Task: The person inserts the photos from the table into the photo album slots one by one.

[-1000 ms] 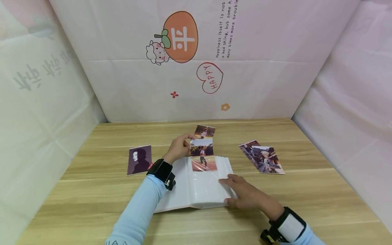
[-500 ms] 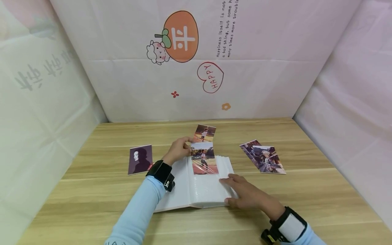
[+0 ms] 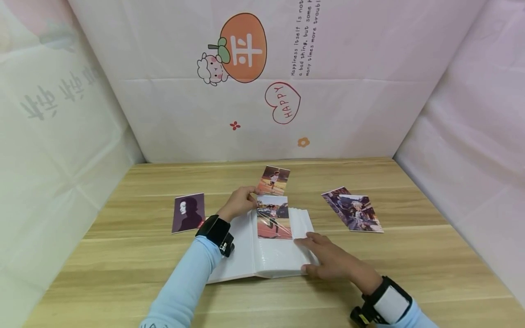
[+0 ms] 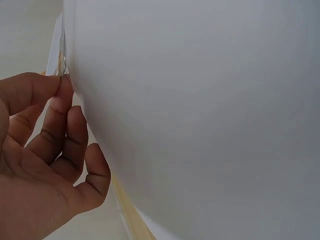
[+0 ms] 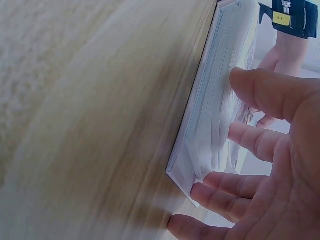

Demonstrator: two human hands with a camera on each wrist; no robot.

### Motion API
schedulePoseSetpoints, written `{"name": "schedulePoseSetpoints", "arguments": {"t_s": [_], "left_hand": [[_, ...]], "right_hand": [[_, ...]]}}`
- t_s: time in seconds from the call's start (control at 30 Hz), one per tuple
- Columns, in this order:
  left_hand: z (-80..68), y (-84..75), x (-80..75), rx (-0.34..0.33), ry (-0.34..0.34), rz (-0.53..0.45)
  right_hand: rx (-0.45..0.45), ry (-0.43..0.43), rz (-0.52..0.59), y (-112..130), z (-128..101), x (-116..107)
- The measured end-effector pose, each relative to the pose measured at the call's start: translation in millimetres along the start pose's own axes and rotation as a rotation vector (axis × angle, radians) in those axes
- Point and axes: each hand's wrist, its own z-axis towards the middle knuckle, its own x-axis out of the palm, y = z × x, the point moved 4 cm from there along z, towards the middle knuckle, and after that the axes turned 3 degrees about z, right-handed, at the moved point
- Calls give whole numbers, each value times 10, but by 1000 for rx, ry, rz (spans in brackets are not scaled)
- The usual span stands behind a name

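Where glossy, a rectangular photo point(image 3: 274, 217).

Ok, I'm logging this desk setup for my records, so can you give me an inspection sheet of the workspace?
Surface: light wooden table, plank grain.
Job's things: open white photo album; colour photo of a runner on a red track sits partly in its clear sleeve.
Clutter: dark portrait photo at left; small runner photo behind the album; two overlapping photos at right.
Hands: left hand pinches the sleeved photo's top left corner; right hand rests flat on the album's right page, fingers straight.
Cables: nothing seen.
Surroundings: pale printed cloth backdrop on three sides.
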Motion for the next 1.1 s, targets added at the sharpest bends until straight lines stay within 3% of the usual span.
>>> {"name": "schedulePoseSetpoints", "arguments": {"t_s": [0.63, 0.93, 1.1], "left_hand": [[-65, -13, -1, -6, 122, 50], [-93, -57, 22, 25, 178, 104], [-106, -95, 34, 49, 216, 186]], "right_hand": [[1, 2, 7, 30, -9, -26], [-1, 8, 8, 35, -11, -25], [4, 5, 3, 18, -6, -9]]}}
